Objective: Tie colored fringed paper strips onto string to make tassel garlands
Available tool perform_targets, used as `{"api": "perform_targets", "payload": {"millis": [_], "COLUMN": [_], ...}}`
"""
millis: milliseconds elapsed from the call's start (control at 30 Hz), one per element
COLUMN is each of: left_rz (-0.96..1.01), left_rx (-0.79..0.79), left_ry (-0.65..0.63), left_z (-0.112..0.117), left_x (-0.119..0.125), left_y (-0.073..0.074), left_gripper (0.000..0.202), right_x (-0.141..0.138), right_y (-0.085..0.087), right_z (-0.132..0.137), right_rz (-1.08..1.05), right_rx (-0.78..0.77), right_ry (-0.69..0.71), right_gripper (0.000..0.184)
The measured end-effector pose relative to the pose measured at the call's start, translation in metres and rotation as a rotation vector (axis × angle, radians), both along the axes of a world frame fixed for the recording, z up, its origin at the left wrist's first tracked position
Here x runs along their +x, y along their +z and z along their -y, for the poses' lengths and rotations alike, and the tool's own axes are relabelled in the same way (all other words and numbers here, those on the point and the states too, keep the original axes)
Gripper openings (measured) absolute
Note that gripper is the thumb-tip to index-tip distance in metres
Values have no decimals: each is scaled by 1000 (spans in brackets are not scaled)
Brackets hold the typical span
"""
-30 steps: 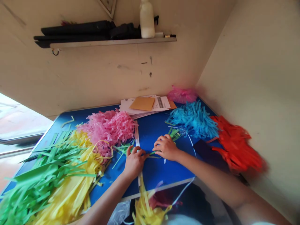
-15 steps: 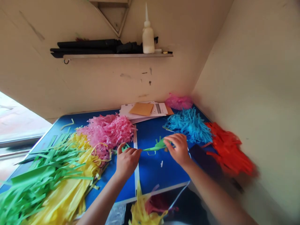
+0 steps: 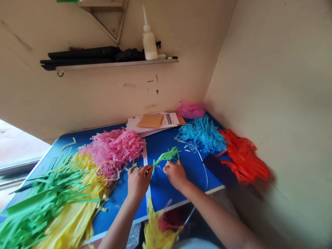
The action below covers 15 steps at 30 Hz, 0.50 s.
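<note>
My left hand (image 3: pixel 139 181) is closed on the twisted end of a green paper tassel (image 3: pixel 168 154), whose fringed end fans out to the right above the blue table (image 3: pixel 171 197). Just right of it, below the fringe, my right hand (image 3: pixel 175 174) has its fingers curled together; whatever they pinch is hidden. A thin pale strip shows above its knuckles. A white string (image 3: pixel 204 169) curves across the table beyond my right hand and hangs over the front edge.
Green strips (image 3: pixel 46 197), yellow strips (image 3: pixel 75 214) and pink fringe (image 3: pixel 121 145) cover the left side. Blue fringe (image 3: pixel 203 135) and red strips (image 3: pixel 246 159) lie at right. Papers (image 3: pixel 135 124) sit at the back. A shelf (image 3: pixel 116 64) above holds a bottle (image 3: pixel 149 43).
My right hand has let go of the tassel's fringed end and moved left and down, close to my left hand. The tassel now points up to the right. The view has shifted slightly.
</note>
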State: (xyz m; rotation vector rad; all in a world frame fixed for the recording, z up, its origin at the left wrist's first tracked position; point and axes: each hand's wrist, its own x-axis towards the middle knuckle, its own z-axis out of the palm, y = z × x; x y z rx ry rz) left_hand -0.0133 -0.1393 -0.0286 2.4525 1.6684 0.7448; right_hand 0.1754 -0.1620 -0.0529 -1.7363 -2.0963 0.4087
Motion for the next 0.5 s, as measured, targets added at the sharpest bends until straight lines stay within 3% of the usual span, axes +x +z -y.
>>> {"api": "perform_targets", "payload": {"millis": [100, 233, 300, 333, 367, 433, 500], "left_rz": [37, 64, 67, 68, 69, 66, 52], "left_rx": [-29, -15, 6, 21, 38, 74, 101], "left_ry": [28, 8, -13, -26, -39, -57, -71], "left_z": [0, 2, 4, 5, 6, 8, 11], "left_x": [-8, -19, -20, -20, -19, -14, -9], "left_y": [-2, -6, -8, -8, -9, -9, -7], "left_gripper": [27, 28, 28, 28, 27, 27, 27], "right_x": [26, 103, 140, 155, 164, 167, 149], "right_y": [12, 24, 28, 31, 33, 37, 37], "right_z": [24, 109, 156, 173, 185, 186, 156], "right_rz": [-92, -363, -326, -251, -186, -125, -144], "right_rx": [-36, -333, -621, -687, -687, -594, -438], "right_ry": [46, 74, 164, 103, 24, -77, -74], "right_gripper": [26, 27, 15, 7, 16, 24, 20]}}
